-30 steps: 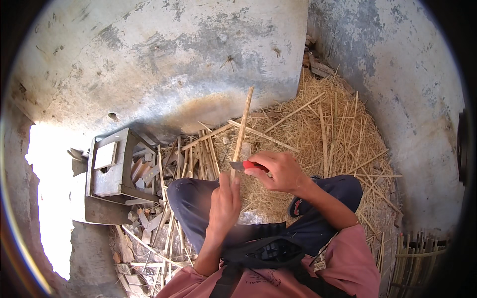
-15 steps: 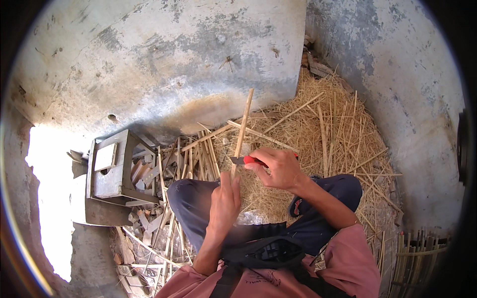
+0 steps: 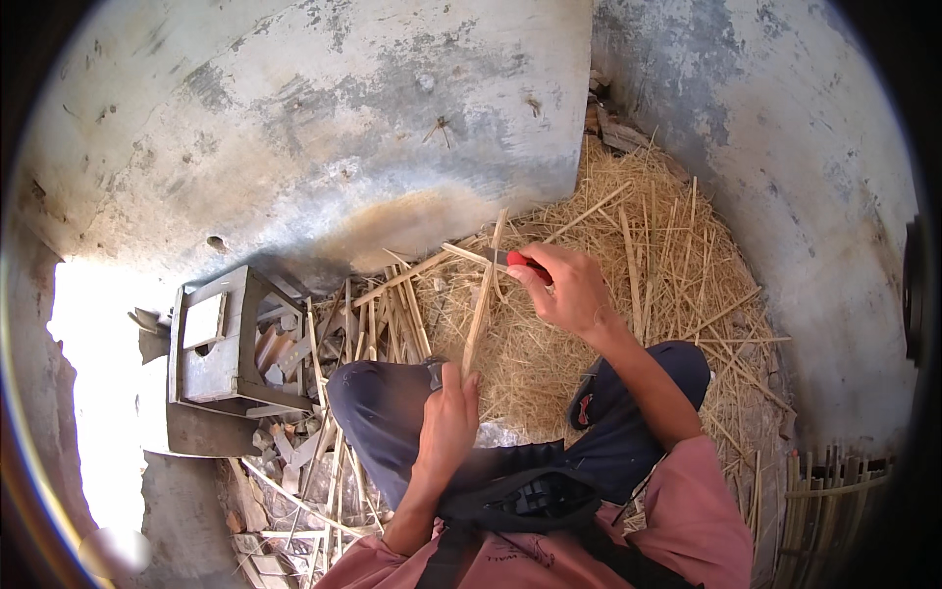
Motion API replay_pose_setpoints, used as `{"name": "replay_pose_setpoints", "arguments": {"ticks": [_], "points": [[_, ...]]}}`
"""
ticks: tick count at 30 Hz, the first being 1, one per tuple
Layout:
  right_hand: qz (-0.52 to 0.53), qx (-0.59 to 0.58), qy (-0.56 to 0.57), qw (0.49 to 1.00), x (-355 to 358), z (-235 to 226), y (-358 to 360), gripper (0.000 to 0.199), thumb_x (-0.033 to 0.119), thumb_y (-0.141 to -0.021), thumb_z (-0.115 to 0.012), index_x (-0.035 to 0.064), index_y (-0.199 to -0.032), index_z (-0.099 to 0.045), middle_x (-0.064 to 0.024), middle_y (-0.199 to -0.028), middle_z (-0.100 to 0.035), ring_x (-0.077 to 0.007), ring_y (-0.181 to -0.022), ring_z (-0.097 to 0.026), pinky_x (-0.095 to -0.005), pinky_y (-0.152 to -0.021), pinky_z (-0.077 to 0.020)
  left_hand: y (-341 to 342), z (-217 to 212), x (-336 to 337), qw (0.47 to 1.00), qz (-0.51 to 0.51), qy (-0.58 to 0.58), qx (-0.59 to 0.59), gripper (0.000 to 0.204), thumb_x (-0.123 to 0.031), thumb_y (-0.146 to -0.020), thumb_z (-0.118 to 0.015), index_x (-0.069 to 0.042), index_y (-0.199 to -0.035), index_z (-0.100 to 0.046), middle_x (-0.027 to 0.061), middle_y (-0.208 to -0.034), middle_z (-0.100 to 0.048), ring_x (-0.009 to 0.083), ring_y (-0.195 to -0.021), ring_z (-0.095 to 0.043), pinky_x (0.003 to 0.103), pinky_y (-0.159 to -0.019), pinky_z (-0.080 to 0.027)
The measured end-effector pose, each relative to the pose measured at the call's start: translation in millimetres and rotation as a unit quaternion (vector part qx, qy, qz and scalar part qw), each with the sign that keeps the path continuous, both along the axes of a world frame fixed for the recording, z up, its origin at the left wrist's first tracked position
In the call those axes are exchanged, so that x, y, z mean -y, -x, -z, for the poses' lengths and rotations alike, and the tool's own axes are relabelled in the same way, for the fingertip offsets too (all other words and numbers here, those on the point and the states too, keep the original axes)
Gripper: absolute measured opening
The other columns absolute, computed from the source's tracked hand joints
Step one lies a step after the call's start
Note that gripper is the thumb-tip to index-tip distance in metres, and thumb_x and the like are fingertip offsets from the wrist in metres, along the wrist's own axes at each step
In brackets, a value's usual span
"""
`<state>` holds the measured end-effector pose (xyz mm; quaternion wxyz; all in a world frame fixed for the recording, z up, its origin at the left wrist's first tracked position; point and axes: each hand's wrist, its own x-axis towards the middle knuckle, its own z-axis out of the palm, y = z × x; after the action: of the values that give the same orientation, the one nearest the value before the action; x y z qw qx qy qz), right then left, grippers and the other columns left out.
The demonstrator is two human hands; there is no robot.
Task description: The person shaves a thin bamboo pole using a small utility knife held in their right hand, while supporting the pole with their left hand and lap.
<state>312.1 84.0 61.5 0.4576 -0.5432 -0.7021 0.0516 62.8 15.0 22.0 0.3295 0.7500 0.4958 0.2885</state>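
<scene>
My left hand (image 3: 449, 420) is closed around the near end of a pale, flat bamboo strip (image 3: 479, 324), which points away from me above my crossed legs. In my right hand (image 3: 573, 294) is a red-handled utility knife (image 3: 530, 268), gripped with the fingers wrapped round it. Its grey blade lies across the strip near the far end. A thin curl of shaving hangs beside the strip just below the blade. The lower part of the knife handle is hidden inside my right hand.
Straw-like shavings (image 3: 549, 363) cover the floor ahead and to the right, with loose bamboo strips (image 3: 392, 304) on them. A wooden box-like stool (image 3: 218, 339) lies at the left among scraps. Walls (image 3: 392, 98) stand close; upright sticks (image 3: 829, 510) are at lower right.
The knife and my right hand have moved up and away along the strip toward its far end. My left hand and the strip have come slightly nearer to me.
</scene>
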Motion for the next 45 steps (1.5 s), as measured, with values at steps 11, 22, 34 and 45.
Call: {"name": "replay_pose_setpoints", "arguments": {"ticks": [11, 22, 34, 45], "points": [[0.224, 0.03, 0.233, 0.946, -35, -11, -89, 0.041, 0.04, -0.112, -0.056, 0.0056, -0.121, -0.077, -0.0055, -0.074, -0.068, -0.0174, -0.06, -0.059, -0.0353, -0.057, -0.047, 25, 24, 5, 1.0, 0.014, 0.027, 0.002, 0.02, -0.018, -0.114, -0.052, -0.001, -0.105, -0.048, 0.0223, -0.069, -0.063, 0.0415, -0.065, -0.066, 0.051, -0.057, -0.048], [0.0, -0.12, 0.05, 0.992, -6, 6, -32, 0.032, 0.035, -0.108, -0.065, 0.0039, -0.114, -0.069, -0.0092, -0.083, -0.071, -0.0178, -0.07, -0.07, -0.0342, -0.064, -0.0517, 27, 9, -18, 0.923, 0.088, 0.271, 0.257, 0.036, -0.04, -0.12, -0.037, -0.009, -0.105, -0.049, -0.0039, -0.071, -0.039, 0.006, -0.053, -0.035, 0.025, -0.053, -0.039], [-0.145, -0.045, 0.027, 0.988, 31, 10, 37, 0.021, 0.027, -0.098, -0.077, 0.007, -0.099, -0.069, -0.0077, -0.087, -0.072, -0.0246, -0.071, -0.072, -0.0367, -0.062, -0.0545, 15, 3, -25, 0.92, 0.086, 0.274, 0.268, 0.036, -0.043, -0.119, -0.038, -0.01, -0.109, -0.048, -0.0043, -0.074, -0.04, 0.0045, -0.053, -0.031, 0.024, -0.047, -0.029], [-0.128, -0.025, 0.004, 0.991, 30, 17, 39, 0.022, 0.032, -0.1, -0.076, 0.01, -0.098, -0.071, -0.0059, -0.084, -0.07, -0.0239, -0.066, -0.068, -0.0378, -0.058, -0.0517, 8, -12, -20, 0.971, 0.037, 0.165, 0.169, 0.041, -0.036, -0.12, -0.037, -0.001, -0.111, -0.057, 0.0029, -0.068, -0.049, 0.0121, -0.063, -0.046, 0.033, -0.06, -0.041]]}}
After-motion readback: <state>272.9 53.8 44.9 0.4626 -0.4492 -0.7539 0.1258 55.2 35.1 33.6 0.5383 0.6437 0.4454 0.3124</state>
